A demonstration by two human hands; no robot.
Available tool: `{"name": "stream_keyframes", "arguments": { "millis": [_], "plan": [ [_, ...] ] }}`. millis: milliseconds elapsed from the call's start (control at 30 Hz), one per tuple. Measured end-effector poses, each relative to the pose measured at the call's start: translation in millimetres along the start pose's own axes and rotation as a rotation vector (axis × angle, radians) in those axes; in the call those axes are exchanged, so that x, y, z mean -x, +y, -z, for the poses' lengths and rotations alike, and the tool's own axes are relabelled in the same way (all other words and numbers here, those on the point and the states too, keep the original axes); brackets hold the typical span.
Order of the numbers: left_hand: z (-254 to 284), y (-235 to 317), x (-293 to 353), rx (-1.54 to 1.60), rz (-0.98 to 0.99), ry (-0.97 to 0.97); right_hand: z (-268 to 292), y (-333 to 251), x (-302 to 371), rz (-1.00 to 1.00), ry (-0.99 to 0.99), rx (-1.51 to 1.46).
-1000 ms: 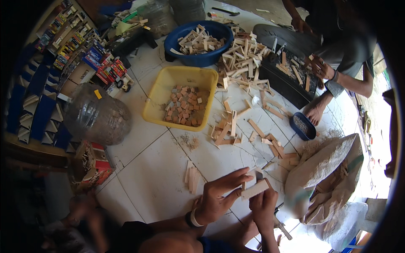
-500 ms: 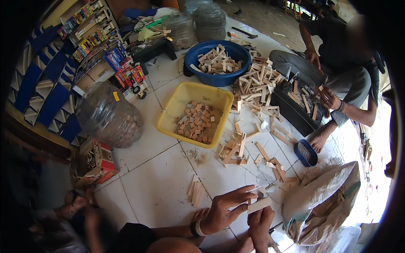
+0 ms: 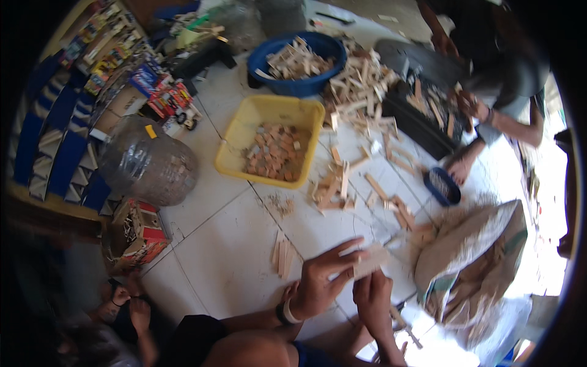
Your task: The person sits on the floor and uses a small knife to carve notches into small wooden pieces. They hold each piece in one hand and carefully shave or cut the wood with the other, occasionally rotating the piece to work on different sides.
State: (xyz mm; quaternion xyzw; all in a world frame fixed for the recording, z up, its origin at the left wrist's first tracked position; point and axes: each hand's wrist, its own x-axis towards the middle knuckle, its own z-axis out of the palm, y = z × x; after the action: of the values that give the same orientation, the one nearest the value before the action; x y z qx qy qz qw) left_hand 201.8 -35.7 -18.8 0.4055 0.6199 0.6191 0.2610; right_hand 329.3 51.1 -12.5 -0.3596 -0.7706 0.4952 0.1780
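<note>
My left hand (image 3: 323, 278) and my right hand (image 3: 373, 293) meet low in the view, both gripping one pale flat wooden piece (image 3: 369, 261) above the white tiled floor (image 3: 226, 244). The left fingers stretch along the piece's top edge; the right hand holds it from below. A small stack of thin wooden strips (image 3: 282, 254) lies on the tiles just left of my left hand. Farther off sit a yellow tub (image 3: 235, 147) holding small brown wooden blocks and a scatter of loose wooden pieces (image 3: 333, 186).
A blue basin (image 3: 269, 55) of wood offcuts and a loose heap of sticks (image 3: 361, 82) lie at the back. Another person (image 3: 495, 73) sits at the right beside a dark tray. An open sack (image 3: 471, 251), a clear plastic jug (image 3: 147, 162) and a cardboard box (image 3: 137, 235) surround me.
The view has swung slightly, shifting everything to the right and down. My hands stay together on the wooden piece; the person at the right has moved their hands over the dark tray.
</note>
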Motion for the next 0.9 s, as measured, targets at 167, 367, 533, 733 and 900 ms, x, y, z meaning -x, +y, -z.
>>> {"name": "stream_keyframes", "arguments": {
  "millis": [167, 367, 533, 733, 900],
  "plan": [
    [-4, 4, 5, 0.177, 0.095, 0.108, 4, 1, 0, -0.069, 0.039, -0.080],
    [1, 3, 1, 0.090, 0.055, 0.142, -1, 2, 1, -0.030, 0.013, -0.109],
    [0, 0, 3, 0.046, 0.024, 0.182, 0, 1, 1, 0.078, 0.060, -0.063],
    [-3, 1, 2, -0.016, -0.063, 0.127, 8, -1, 3, 0.019, 0.085, 0.002],
    [-6, 12, 3, -0.089, -0.044, 0.082, 11, -1, 3, 0.000, 0.112, 0.033]
  ]
}}
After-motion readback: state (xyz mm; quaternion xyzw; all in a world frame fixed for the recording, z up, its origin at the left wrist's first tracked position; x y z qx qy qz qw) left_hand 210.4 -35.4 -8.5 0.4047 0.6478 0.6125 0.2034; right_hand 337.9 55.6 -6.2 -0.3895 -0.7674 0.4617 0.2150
